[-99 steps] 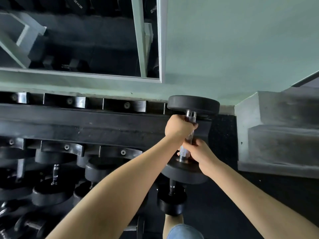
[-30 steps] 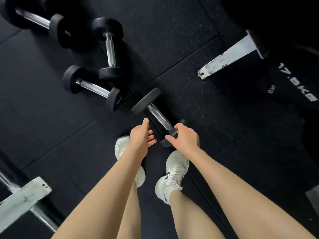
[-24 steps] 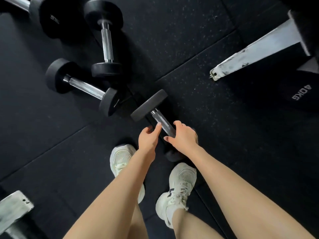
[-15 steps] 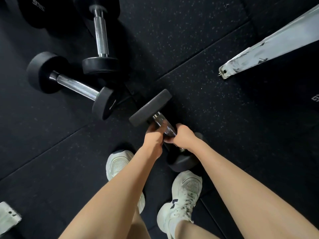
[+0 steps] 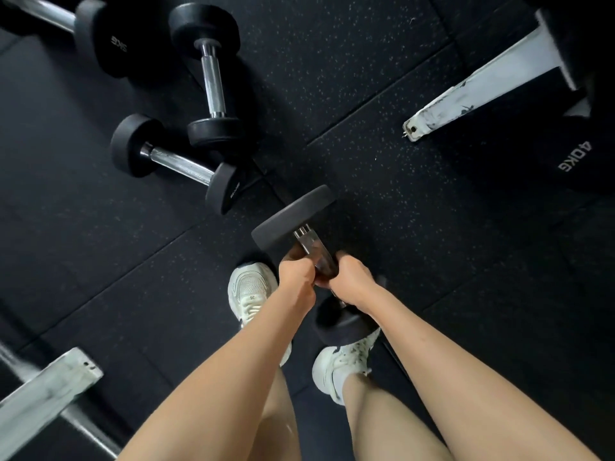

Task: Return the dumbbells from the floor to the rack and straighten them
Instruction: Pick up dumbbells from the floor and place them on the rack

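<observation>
The left hand [image 5: 297, 272] and right hand [image 5: 352, 282] grip one dumbbell [image 5: 293, 224] by its handle, while other dumbbells [image 5: 176, 161] lie on the floor [image 5: 382, 94], not yet returned.

bare forearms [image 5: 239, 377] and legs [image 5: 382, 424]; white mesh lace-up trainers, the left trainer [image 5: 251, 291] with "36" printed on its tongue, the right trainer [image 5: 332, 364] over a white sock [image 5: 343, 383].

Left hand [image 5: 297, 273], right hand [image 5: 353, 283] grip dumbbell [image 5: 293, 224] handle; two dumbbells [image 5: 176, 163] on floor [image 5: 382, 78].
</observation>
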Action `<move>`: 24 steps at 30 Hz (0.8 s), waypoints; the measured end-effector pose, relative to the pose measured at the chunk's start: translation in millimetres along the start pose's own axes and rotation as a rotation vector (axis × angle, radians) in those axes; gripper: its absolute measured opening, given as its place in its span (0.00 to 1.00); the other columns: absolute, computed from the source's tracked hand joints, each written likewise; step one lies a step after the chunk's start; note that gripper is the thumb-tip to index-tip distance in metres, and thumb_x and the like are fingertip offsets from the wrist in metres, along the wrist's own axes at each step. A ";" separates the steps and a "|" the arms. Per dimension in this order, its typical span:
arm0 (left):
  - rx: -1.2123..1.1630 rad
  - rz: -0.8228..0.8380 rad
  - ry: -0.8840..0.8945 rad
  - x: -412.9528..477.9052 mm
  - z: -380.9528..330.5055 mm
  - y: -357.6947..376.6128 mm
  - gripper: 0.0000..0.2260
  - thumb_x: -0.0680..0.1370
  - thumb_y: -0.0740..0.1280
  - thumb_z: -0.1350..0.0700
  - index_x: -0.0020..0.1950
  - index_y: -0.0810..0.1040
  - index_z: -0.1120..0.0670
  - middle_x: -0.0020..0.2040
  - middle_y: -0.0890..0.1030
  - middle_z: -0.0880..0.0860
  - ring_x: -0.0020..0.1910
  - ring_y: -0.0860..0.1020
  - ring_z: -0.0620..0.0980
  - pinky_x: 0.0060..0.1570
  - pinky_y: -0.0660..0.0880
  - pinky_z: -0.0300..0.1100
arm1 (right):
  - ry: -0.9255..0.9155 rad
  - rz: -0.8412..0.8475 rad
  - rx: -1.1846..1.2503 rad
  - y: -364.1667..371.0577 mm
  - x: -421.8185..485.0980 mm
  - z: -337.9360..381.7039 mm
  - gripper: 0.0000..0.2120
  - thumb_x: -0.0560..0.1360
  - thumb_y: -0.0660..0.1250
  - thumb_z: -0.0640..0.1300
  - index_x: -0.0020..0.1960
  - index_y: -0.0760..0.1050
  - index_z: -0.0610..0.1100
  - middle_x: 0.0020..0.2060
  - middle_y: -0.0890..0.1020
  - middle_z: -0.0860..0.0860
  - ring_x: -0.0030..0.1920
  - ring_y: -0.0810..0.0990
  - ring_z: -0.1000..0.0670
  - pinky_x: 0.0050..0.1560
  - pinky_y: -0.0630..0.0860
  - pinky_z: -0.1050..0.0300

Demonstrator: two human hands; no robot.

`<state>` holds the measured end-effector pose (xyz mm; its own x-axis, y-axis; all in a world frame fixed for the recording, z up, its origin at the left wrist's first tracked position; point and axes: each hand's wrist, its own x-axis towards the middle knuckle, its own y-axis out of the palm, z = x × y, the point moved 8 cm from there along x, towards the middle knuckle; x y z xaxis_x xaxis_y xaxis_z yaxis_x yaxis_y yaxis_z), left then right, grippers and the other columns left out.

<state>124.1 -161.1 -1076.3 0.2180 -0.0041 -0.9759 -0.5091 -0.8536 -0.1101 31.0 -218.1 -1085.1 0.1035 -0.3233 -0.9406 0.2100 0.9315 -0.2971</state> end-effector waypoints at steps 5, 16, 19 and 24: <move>0.100 0.024 0.021 -99.5 -8.3 -15.3 0.11 0.76 0.66 0.66 0.57 0.77 0.58 0.57 0.81 0.61 0.50 0.78 0.54 0.41 0.75 0.43 | 0.016 0.008 0.137 -9.1 -96.6 -0.1 0.22 0.74 0.69 0.46 0.66 0.70 0.46 0.59 0.80 0.45 0.61 0.77 0.42 0.61 0.73 0.50; 0.350 0.153 0.183 -391.9 -93.4 -11.2 0.15 0.74 0.69 0.65 0.60 0.78 0.58 0.50 0.82 0.54 0.52 0.80 0.57 0.56 0.77 0.52 | 0.007 -0.114 0.398 -122.9 -372.4 43.9 0.18 0.73 0.70 0.48 0.60 0.70 0.49 0.54 0.80 0.47 0.55 0.79 0.44 0.58 0.77 0.44; 0.369 0.241 0.287 -467.5 -123.6 4.9 0.10 0.73 0.70 0.67 0.54 0.80 0.61 0.40 0.81 0.52 0.47 0.79 0.56 0.53 0.77 0.52 | -0.084 -0.196 0.521 -168.2 -438.4 61.2 0.16 0.68 0.74 0.47 0.51 0.71 0.46 0.51 0.81 0.43 0.53 0.80 0.42 0.54 0.77 0.45; 0.478 0.277 0.386 -554.3 -164.0 52.2 0.05 0.71 0.72 0.66 0.44 0.80 0.58 0.35 0.78 0.51 0.45 0.78 0.55 0.52 0.78 0.50 | -0.175 -0.252 0.703 -237.2 -501.5 77.7 0.18 0.67 0.74 0.47 0.53 0.77 0.41 0.44 0.82 0.46 0.42 0.79 0.48 0.43 0.75 0.55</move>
<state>113.3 -288.8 -510.2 0.2633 -0.4511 -0.8528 -0.8822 -0.4703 -0.0236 4.9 -289.9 -530.2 0.1111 -0.5881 -0.8011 0.8106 0.5199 -0.2693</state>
